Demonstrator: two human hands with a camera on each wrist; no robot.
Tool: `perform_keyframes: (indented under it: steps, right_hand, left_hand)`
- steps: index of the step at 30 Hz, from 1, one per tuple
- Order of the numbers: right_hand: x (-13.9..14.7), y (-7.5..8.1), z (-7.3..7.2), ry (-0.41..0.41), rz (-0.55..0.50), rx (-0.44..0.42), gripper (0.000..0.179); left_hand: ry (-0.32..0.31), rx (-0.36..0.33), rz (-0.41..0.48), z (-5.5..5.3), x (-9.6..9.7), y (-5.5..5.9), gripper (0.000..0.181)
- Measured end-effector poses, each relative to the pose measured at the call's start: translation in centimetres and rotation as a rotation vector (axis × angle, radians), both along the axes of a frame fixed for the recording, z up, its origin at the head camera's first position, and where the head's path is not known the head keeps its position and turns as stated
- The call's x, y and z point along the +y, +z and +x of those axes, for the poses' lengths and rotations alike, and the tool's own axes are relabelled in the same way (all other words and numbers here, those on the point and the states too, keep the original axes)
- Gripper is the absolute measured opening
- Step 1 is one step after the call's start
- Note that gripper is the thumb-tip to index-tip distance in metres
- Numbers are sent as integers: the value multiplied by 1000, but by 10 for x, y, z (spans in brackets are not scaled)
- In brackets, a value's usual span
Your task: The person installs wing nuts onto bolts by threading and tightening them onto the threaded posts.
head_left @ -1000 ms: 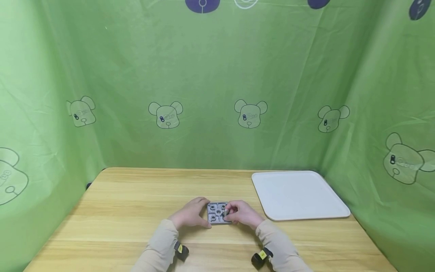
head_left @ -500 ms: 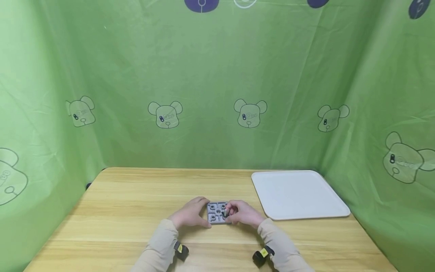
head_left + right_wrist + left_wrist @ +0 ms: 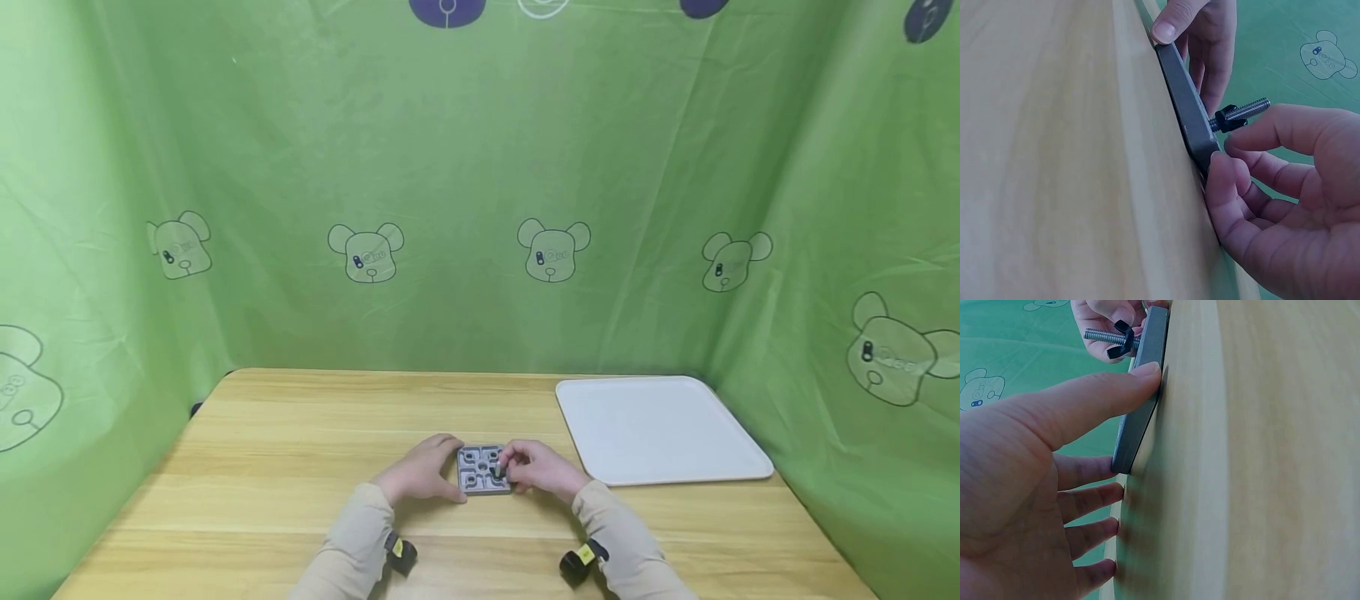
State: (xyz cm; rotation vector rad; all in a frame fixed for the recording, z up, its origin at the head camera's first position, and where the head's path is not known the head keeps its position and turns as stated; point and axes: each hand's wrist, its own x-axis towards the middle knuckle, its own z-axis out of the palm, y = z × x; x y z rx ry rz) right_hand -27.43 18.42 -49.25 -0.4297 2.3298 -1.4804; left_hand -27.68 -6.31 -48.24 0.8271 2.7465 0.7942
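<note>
A grey square plate with round holes and recessed channels lies flat on the table. My left hand holds it at the left side, thumb on the near edge and index finger at the far corner; the other fingers spread behind it. At the plate's right part stands a threaded bolt carrying a black wing nut, which sits a little above the surface. With curled fingers, my right hand works the wing nut, index finger against a wing and thumb low beside the plate's corner. The exact thumb contact is partly hidden.
A white tray lies at the table's right rear, just beyond my right hand. The wooden table ends at a green curtain behind and on both sides. Each wrist bears a black camera.
My right hand shifts slightly right, its thumb drawing back off the plate while the fingertips stay at the wing nut. The left hand and the plate keep their place.
</note>
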Motion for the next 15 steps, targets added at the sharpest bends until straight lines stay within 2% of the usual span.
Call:
perform_keyframes:
  steps: [7,15]
  right_hand:
    - [-1,2,1,11,-8,-10,30]
    - [-4,5,3,2,-6,-12,29]
  left_hand:
    - [-2,-4,0,2,0,2,91]
    - [1,-6,-8,3,1,3,91]
